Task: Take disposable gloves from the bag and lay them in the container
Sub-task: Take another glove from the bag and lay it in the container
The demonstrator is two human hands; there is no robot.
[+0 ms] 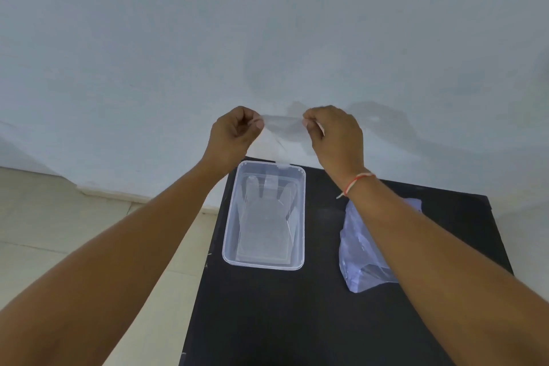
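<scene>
Aloft, clear glove (280, 128) — thin, near-invisible, stretched between pinching hands.

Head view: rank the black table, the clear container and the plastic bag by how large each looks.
1. black table, by far.
2. clear container and plastic bag look alike; the right forearm hides part of the bag, so I won't rank them.

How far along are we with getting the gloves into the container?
Partway. At least one glove already lies flat in the container. Another clear glove is in hand, stretched between the left hand and right hand above the container's far end, its lower end hanging down to the rim. It has yet to be laid in. The bag sits to the right; its contents are unclear.
</scene>
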